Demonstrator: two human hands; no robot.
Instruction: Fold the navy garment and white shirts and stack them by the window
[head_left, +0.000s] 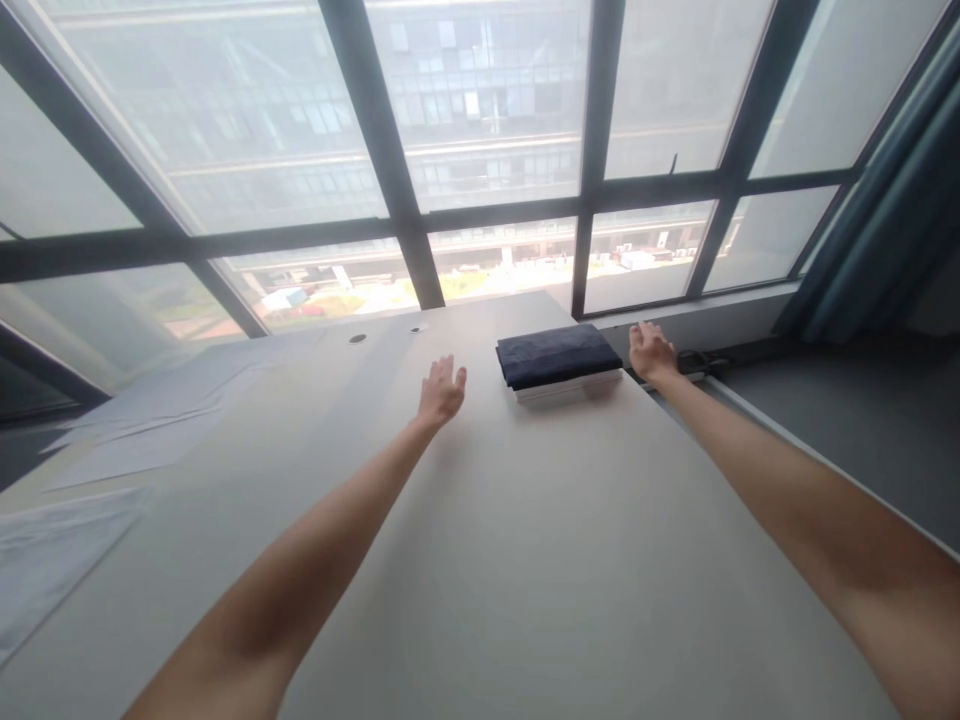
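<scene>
A dark navy folded cloth [559, 355] lies on top of a flat white stack [570, 387] near the far right edge of the white table [525, 560]. What the white stack is made of I cannot tell. To its left, my left hand [442, 390] reaches over the table with fingers stretched out and nothing in it. My right hand [651, 352] is just right of the cloth, beyond the table's edge, fingers extended and holding nothing. Both hands are apart from the folded cloth.
White sheets [172, 410] are spread at the left of the table, with a white see-through bag or sheet [60, 550] nearer. Two cable holes [358, 339] sit at the far side. Large windows [495, 120] stand behind, and a blue curtain [870, 210] hangs at right.
</scene>
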